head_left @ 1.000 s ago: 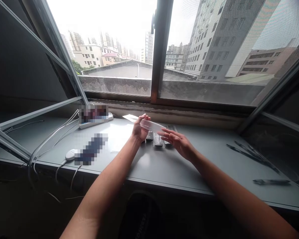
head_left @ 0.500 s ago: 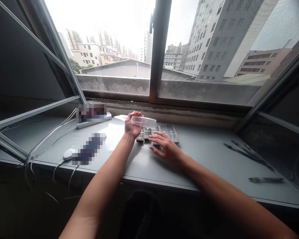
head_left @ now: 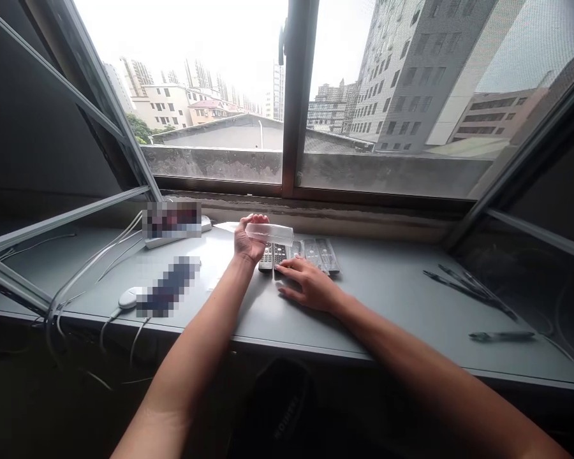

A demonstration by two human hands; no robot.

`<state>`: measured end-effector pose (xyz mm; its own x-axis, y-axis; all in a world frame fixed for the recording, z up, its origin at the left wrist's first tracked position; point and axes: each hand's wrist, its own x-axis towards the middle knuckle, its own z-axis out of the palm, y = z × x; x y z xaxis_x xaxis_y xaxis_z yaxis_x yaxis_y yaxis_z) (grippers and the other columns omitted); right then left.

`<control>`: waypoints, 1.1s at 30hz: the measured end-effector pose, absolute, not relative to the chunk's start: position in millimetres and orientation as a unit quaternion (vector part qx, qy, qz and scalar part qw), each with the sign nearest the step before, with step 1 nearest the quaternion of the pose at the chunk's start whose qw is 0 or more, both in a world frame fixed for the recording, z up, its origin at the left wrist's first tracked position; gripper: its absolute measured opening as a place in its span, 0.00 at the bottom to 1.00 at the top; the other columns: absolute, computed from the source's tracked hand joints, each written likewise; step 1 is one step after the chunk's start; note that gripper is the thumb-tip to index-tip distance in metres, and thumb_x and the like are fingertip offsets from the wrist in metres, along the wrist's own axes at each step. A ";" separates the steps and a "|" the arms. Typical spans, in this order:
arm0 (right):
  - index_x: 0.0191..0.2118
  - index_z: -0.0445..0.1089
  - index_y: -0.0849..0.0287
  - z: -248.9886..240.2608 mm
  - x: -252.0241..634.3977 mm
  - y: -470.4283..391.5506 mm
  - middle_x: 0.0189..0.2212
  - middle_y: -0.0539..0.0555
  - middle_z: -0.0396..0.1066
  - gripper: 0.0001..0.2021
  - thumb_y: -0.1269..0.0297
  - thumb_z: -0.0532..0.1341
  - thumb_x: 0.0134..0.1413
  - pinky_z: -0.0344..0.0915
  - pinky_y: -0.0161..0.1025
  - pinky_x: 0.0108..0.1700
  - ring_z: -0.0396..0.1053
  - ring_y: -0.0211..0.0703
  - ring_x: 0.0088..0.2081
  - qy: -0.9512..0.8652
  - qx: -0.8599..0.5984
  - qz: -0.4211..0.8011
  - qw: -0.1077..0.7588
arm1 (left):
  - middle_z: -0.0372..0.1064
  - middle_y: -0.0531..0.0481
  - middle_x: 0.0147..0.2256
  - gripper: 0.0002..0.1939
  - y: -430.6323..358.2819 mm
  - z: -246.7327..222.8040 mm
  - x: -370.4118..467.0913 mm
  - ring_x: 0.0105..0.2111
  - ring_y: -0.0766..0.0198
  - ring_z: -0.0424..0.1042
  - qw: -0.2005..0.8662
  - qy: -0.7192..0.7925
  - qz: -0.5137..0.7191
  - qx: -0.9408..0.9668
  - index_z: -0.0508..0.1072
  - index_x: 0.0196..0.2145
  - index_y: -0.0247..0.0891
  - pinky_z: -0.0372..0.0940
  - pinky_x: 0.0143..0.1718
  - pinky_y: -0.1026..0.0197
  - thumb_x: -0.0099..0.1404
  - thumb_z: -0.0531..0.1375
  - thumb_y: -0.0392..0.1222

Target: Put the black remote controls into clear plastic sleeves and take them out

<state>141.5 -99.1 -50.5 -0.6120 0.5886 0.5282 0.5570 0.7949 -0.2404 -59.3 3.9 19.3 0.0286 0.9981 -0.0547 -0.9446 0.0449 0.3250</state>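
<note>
My left hand [head_left: 251, 240], palm up with curled fingers, holds a translucent plastic sleeve [head_left: 272, 233] above the table. Under the sleeve, two dark remote controls [head_left: 266, 260] lie side by side. My right hand [head_left: 309, 284] is palm down, fingers apart, its fingertips at the lower part of the right-hand remote [head_left: 280, 254]. Just beyond that hand lie several clear plastic-wrapped items [head_left: 326, 255] in a row. Whether the right fingertips press on the remote or hover over it is hard to tell.
A white power strip [head_left: 178, 231], cables and a round white charger [head_left: 131, 298] are on the left of the grey table [head_left: 392, 287]. Pens [head_left: 501, 336] and dark cables lie at right. Metal frames stand on both sides, with a window behind.
My right hand has moved slightly left, from the wrapped items to the right-hand remote. My left hand still holds the sleeve. The whole view has shifted slightly.
</note>
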 end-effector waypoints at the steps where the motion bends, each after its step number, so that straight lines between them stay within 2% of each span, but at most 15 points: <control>1: 0.71 0.71 0.56 -51.3 141.1 -98.4 0.67 0.67 0.72 0.27 0.56 0.67 0.71 0.56 0.68 0.76 0.72 0.63 0.67 -0.899 -0.317 0.025 0.301 | 0.77 0.52 0.30 0.05 3.8 20.3 -59.3 0.33 0.67 0.80 0.710 0.134 0.684 0.100 0.76 0.38 0.38 0.78 0.51 0.62 0.69 0.62 0.31; 4: 0.71 0.71 0.55 -51.3 139.8 -97.9 0.67 0.65 0.72 0.26 0.58 0.66 0.72 0.57 0.70 0.75 0.69 0.64 0.69 -0.904 -0.306 0.028 0.297 | 0.76 0.52 0.30 0.05 3.5 22.9 -59.4 0.32 0.68 0.80 0.715 0.118 0.682 0.093 0.76 0.37 0.38 0.78 0.50 0.63 0.70 0.61 0.30; 7: 0.69 0.73 0.55 -47.7 138.3 -101.1 0.60 0.65 0.77 0.25 0.55 0.68 0.70 0.68 0.66 0.67 0.73 0.61 0.61 -0.904 -0.288 0.031 0.315 | 0.76 0.52 0.30 0.06 2.9 24.4 -59.4 0.33 0.69 0.80 0.723 0.112 0.676 0.090 0.75 0.36 0.37 0.78 0.51 0.64 0.70 0.61 0.30; 9: 0.67 0.75 0.54 -45.6 137.2 -104.4 0.58 0.65 0.77 0.27 0.52 0.70 0.68 0.73 0.63 0.63 0.73 0.61 0.58 -0.906 -0.273 0.033 0.321 | 0.76 0.52 0.30 0.06 2.3 24.8 -59.1 0.33 0.69 0.80 0.723 0.118 0.675 0.095 0.75 0.35 0.37 0.77 0.52 0.65 0.71 0.61 0.31; 11: 0.67 0.75 0.52 -45.5 136.0 -106.9 0.61 0.64 0.75 0.26 0.52 0.71 0.67 0.72 0.64 0.64 0.71 0.63 0.60 -0.911 -0.261 0.032 0.316 | 0.76 0.51 0.31 0.05 1.9 24.8 -58.8 0.35 0.68 0.80 0.716 0.129 0.677 0.110 0.76 0.36 0.37 0.76 0.53 0.65 0.71 0.61 0.31; 14: 0.68 0.73 0.50 -48.4 133.9 -107.1 0.64 0.61 0.75 0.23 0.60 0.67 0.71 0.68 0.66 0.67 0.68 0.62 0.65 -0.916 -0.255 0.021 0.308 | 0.77 0.51 0.31 0.04 2.4 24.7 -58.8 0.36 0.66 0.81 0.707 0.137 0.683 0.125 0.77 0.39 0.37 0.78 0.52 0.62 0.69 0.62 0.32; 17: 0.68 0.73 0.48 -50.9 131.2 -106.3 0.62 0.58 0.78 0.22 0.66 0.63 0.74 0.71 0.63 0.66 0.70 0.60 0.64 -0.922 -0.246 0.014 0.298 | 0.77 0.51 0.31 0.07 3.3 25.2 -59.5 0.36 0.65 0.81 0.704 0.131 0.687 0.124 0.77 0.42 0.37 0.79 0.51 0.60 0.68 0.62 0.31; 21: 0.63 0.78 0.47 -50.2 126.5 -110.7 0.57 0.58 0.80 0.17 0.66 0.61 0.76 0.74 0.59 0.63 0.72 0.58 0.61 -0.929 -0.226 0.004 0.292 | 0.76 0.51 0.31 0.07 3.4 25.8 -59.9 0.35 0.65 0.81 0.703 0.128 0.689 0.122 0.77 0.43 0.37 0.79 0.50 0.60 0.69 0.62 0.30; 27: 0.59 0.79 0.52 -48.4 119.3 -122.1 0.54 0.60 0.79 0.15 0.68 0.60 0.76 0.78 0.52 0.58 0.71 0.56 0.59 -0.937 -0.193 0.012 0.291 | 0.77 0.51 0.31 0.05 3.5 22.9 -58.5 0.35 0.66 0.81 0.713 0.121 0.681 0.114 0.77 0.39 0.37 0.78 0.52 0.62 0.70 0.61 0.30; 31: 0.53 0.81 0.54 -45.4 115.4 -127.9 0.49 0.61 0.78 0.12 0.67 0.60 0.76 0.79 0.50 0.52 0.72 0.55 0.54 -0.932 -0.200 0.026 0.302 | 0.77 0.51 0.30 0.06 2.7 21.5 -56.6 0.34 0.66 0.81 0.707 0.126 0.684 0.131 0.77 0.40 0.37 0.79 0.51 0.60 0.69 0.62 0.30; 33: 0.51 0.81 0.54 -43.5 114.2 -129.3 0.48 0.60 0.79 0.12 0.67 0.59 0.77 0.79 0.50 0.53 0.72 0.55 0.54 -0.932 -0.199 0.035 0.302 | 0.77 0.50 0.31 0.05 1.6 21.5 -55.3 0.33 0.66 0.80 0.705 0.129 0.684 0.138 0.77 0.39 0.37 0.79 0.51 0.60 0.69 0.62 0.30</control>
